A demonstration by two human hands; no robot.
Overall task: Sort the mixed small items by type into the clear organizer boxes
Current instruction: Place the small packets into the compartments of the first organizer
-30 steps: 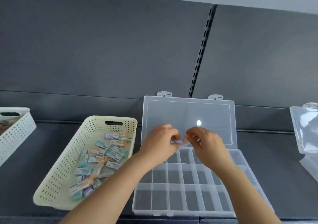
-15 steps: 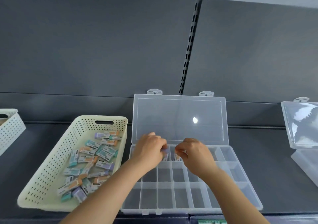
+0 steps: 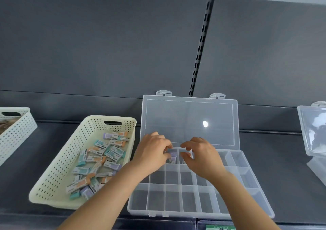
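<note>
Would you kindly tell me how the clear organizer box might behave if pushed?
Probably light: the clear organizer box is thin plastic, mostly empty. It may slide on the smooth shelf. Its upright lid might tip it backward.

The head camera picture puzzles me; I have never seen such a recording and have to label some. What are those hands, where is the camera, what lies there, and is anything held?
There is no machine here: these are a person's two bare hands, filmed by one wide-angle camera worn on the head, looking forward and down. On the dark shelf lies a clear organizer box with its lid standing open. Left of it stands a cream basket full of small items in purple, teal and orange. A white basket and a second clear box show at the edges. The left hand has its fingers at purple items standing in a back-row compartment; whether its grip is closed on one I cannot tell. The right hand hovers over the next compartment, fingers loosely curled, holding nothing that I can see.
</note>
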